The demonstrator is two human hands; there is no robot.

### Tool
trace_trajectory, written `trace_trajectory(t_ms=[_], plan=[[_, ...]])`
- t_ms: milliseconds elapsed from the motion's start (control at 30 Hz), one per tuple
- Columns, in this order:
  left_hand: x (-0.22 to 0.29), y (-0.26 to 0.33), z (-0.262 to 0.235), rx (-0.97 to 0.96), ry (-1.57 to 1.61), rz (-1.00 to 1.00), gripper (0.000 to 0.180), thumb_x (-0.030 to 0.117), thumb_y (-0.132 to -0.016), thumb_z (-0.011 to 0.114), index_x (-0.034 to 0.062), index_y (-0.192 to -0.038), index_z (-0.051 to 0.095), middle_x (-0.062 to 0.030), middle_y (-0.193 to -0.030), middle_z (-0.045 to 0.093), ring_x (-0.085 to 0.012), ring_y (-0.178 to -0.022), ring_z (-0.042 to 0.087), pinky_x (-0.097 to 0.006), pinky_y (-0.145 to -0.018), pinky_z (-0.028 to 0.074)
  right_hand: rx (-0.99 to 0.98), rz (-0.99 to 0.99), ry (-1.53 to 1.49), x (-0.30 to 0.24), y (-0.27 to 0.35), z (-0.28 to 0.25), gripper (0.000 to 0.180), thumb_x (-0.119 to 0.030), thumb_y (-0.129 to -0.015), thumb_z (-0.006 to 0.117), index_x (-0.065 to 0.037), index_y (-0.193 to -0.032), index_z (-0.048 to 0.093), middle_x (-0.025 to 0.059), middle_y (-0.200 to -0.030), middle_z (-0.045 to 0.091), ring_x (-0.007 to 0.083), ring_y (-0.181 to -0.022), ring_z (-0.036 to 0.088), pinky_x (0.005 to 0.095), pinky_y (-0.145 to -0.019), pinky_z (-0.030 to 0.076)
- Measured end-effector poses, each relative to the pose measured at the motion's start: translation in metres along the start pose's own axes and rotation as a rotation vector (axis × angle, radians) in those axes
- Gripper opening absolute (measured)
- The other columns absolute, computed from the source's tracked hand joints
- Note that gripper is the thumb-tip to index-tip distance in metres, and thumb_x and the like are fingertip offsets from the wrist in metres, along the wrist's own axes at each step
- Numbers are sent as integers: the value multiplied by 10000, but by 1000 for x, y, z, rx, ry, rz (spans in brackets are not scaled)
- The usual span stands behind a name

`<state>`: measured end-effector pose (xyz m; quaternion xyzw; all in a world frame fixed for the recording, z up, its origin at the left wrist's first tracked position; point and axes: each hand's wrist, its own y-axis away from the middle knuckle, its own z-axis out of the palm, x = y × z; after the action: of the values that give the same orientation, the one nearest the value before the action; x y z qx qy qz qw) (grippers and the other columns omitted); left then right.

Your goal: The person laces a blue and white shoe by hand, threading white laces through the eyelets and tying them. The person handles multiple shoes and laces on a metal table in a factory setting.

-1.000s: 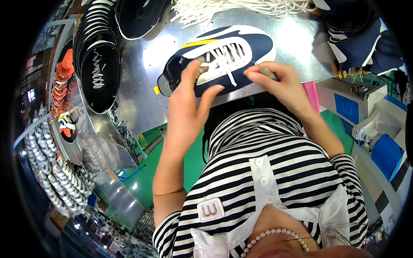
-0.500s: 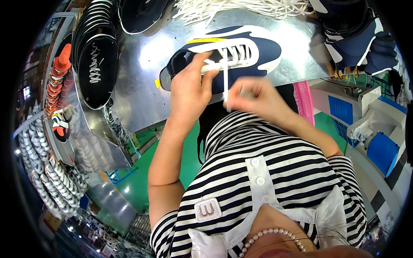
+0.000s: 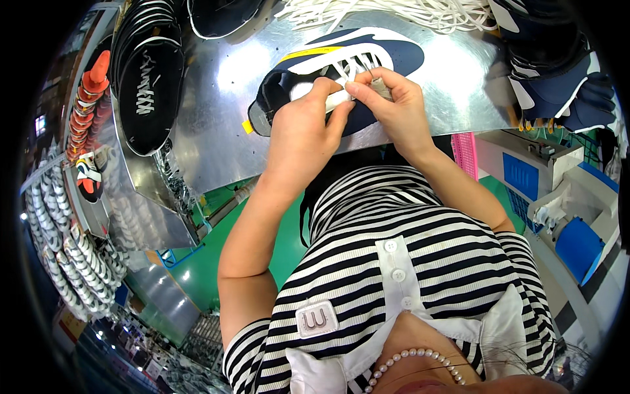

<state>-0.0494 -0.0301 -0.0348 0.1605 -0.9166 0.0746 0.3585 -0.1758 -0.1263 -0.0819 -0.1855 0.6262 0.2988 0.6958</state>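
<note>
On the shiny sheet-metal worktop (image 3: 216, 98), near its front edge, lies a navy low-top sneaker with white side stripe and yellow trim (image 3: 394, 56), on its side, toe pointing right, heel with a yellow tab to the left. Left hand (image 3: 303, 134) rests over the heel and collar half of the shoe, thumb and forefinger pinched shut on a flat white shoelace (image 3: 341, 97). Right hand (image 3: 392, 108) sits just beside it over the lacing area, fingertips closed on the same lace; the two hands touch at the fingertips. White lacing crosses the eyelets above the fingers.

Around it: loose heap of white laces (image 3: 394, 12) at the far edge of the worktop, stack of black insoles with white print (image 3: 147, 85) to the left, pile of dark navy shoe uppers (image 3: 558, 72) to the right. Pink plastic basket (image 3: 466, 154) below the worktop edge on the right. Rows of grey-white shoe soles (image 3: 65, 256) hang on a rack far left.
</note>
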Motion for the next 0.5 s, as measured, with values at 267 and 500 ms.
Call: trace_trajectory(t_ms=[267, 500], plan=[[-3, 0, 5, 108, -27, 37, 286, 169, -866, 696, 32, -1060, 537, -164, -628, 627, -348, -572, 643, -412, -525, 490, -150, 28, 344, -27, 32, -21, 163, -143, -977, 575, -7, -1010, 493, 89, -755, 632, 161, -650, 605, 289, -592, 463], [-3, 1, 9, 103, -113, 231, 202, 107, -866, 677, 22, -1014, 570, -130, -614, 598, -300, -539, 609, -395, -514, 474, -172, 42, 398, -25, 25, -25, 155, -139, -960, 581, -4, -940, 508, 87, -662, 620, 198, -593, 625, 316, -571, 479]])
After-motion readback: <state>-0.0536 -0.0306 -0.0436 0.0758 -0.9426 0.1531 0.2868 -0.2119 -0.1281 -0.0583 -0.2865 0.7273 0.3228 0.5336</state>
